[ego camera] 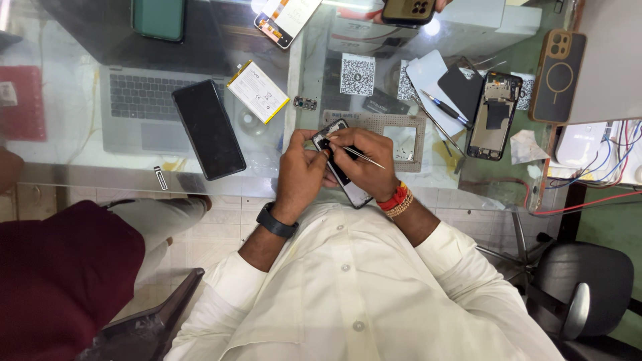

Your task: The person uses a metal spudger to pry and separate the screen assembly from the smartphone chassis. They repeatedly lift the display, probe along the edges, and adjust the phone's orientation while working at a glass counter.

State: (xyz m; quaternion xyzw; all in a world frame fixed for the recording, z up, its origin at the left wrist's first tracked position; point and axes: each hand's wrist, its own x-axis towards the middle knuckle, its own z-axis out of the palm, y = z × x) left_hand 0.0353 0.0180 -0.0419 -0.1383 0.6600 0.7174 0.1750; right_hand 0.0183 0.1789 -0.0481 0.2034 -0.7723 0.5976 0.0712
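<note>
My left hand (300,170) grips a dark smartphone (350,187) by its upper end, just above the near edge of the glass counter (80,175). My right hand (364,160) rests on the phone and pinches thin metal tweezers (366,156), their tips at the phone's top corner. A black band sits on my left wrist, red and gold threads on my right. The hands hide most of the phone's body.
On the counter lie a black phone (208,129), a white battery with yellow edge (257,91), an opened phone (495,115), a perforated work mat (400,130), a pen, phone covers and code cards. A laptop shows beneath the glass. Another person's hand holds a phone (408,9) at top. A person in maroon sits at left.
</note>
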